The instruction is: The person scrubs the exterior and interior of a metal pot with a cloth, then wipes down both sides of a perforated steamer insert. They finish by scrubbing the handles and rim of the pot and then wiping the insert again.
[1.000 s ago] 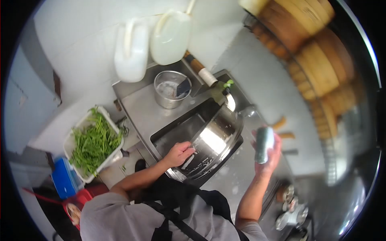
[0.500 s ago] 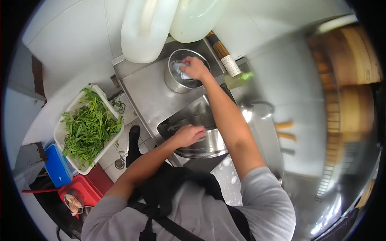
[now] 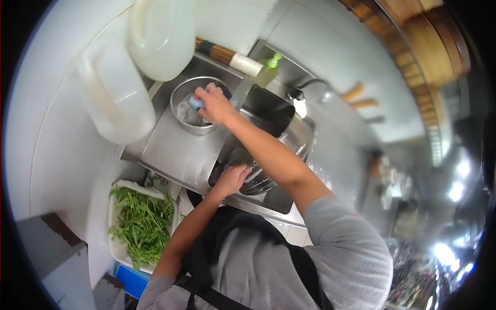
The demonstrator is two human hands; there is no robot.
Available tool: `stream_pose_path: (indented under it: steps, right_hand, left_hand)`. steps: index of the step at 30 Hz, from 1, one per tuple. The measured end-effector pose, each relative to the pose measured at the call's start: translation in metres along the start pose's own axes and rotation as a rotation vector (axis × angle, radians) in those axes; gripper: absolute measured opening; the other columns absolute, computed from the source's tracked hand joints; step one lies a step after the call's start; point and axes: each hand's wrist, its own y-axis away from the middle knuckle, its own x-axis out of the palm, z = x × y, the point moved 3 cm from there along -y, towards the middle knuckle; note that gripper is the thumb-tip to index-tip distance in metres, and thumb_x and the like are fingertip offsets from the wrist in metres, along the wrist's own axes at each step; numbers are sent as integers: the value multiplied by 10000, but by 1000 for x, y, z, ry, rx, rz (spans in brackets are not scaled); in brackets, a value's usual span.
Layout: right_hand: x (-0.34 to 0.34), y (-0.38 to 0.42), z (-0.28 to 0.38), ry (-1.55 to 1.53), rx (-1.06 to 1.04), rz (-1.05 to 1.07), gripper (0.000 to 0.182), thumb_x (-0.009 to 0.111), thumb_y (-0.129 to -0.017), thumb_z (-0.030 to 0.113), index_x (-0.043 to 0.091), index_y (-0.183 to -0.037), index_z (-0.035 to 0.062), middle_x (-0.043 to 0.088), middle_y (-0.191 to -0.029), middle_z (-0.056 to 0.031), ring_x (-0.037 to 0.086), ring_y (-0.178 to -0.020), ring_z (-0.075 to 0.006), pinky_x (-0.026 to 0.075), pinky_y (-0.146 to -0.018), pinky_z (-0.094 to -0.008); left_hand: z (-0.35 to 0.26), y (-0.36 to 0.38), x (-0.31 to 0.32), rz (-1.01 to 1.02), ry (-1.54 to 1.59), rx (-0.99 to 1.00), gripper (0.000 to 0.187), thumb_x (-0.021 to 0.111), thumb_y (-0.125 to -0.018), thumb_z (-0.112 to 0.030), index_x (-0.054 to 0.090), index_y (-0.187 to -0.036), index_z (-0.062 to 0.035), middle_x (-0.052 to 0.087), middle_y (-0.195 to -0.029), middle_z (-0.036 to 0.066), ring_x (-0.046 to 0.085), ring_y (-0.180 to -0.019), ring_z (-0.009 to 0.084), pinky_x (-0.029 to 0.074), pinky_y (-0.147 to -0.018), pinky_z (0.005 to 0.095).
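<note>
Steel counter (image 3: pixel 178 155) surrounds the sink (image 3: pixel 269 107), where my left hand (image 3: pixel 232 181) is at the large bowl's (image 3: pixel 258 185) rim, its grip unclear; my right hand (image 3: pixel 216 107) has come to the pot (image 3: pixel 198 130), pinching a pale blue pad (image 3: pixel 196 103) over its mouth, leaving only the left by the bowl.

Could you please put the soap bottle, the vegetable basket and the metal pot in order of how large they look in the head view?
1. Vegetable basket
2. Metal pot, clearly smaller in the picture
3. Soap bottle, the smallest
</note>
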Motion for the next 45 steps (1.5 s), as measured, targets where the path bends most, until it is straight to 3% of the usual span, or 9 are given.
stream_pose_path:
  steps: [4,12,13,18,22,28,33,41,45]
  right_hand:
    - [-71,115,1,-84,-142,-514,408,639,-692,45,624,-1098,89,499,-1125,-181,510,-1050,-380,446,-919,-420]
    - [-15,238,-51,373,46,-494,499,779,-665,168,677,-1152,137,514,-1167,-211,500,-1051,-365,434,-898,-476]
    - [-30,227,-64,397,171,-486,509,784,-631,173,673,-1123,102,524,-1144,-222,495,-1056,-379,424,-919,-499]
    - [-92,165,-191,270,750,-539,408,623,-783,164,627,-1172,39,523,-1230,-214,498,-1154,-384,457,-930,-486]
    - [-67,192,-124,195,453,-761,459,600,-794,122,555,-1232,-9,514,-1280,-240,497,-1183,-417,421,-990,-518]
    - [-26,257,-55,143,189,-587,532,641,-716,32,571,-1243,25,508,-1340,-220,429,-1306,-440,363,-1082,-519]
    - [-93,204,-165,158,712,-642,350,577,-825,163,603,-1143,18,590,-1096,-193,572,-1039,-356,480,-884,-445]
    - [-10,287,-50,209,345,-652,518,632,-762,86,549,-1272,55,499,-1303,-222,447,-1263,-438,389,-1024,-539]
    - [-25,288,-74,237,494,-757,510,622,-754,51,566,-1261,69,489,-1330,-195,439,-1262,-457,402,-1023,-536]
  left_hand:
    - [-8,-9,1,16,49,28,212,465,-989,-215,532,-979,-14,617,-831,253,580,-850,474,435,-696,533]
    - [-3,-18,10,63,60,-19,245,476,-969,-155,509,-1173,-24,633,-954,247,613,-913,450,475,-754,463]
    - [3,-17,11,25,77,36,249,494,-955,-166,501,-1180,-59,650,-931,244,593,-891,486,451,-737,553]
    - [-18,-15,7,32,-91,44,245,484,-963,-187,498,-1157,-39,619,-943,266,575,-898,488,445,-737,530]
    - [-26,-23,7,68,-94,-101,191,470,-979,-207,487,-1031,-24,585,-869,280,562,-880,494,433,-691,507]
    - [-33,-25,11,13,-83,-153,229,461,-990,-225,492,-945,-2,554,-770,278,535,-767,510,404,-627,514]
    - [-39,-30,11,-43,-182,-96,245,447,-993,-226,506,-942,6,557,-749,280,544,-752,507,407,-612,504]
    - [-35,-34,14,-23,-212,-110,313,400,-1008,-267,522,-925,9,562,-739,260,548,-725,494,403,-607,505]
    - [-27,-47,13,-4,-314,116,313,413,-1005,-265,524,-925,17,552,-731,259,540,-721,499,396,-613,524]
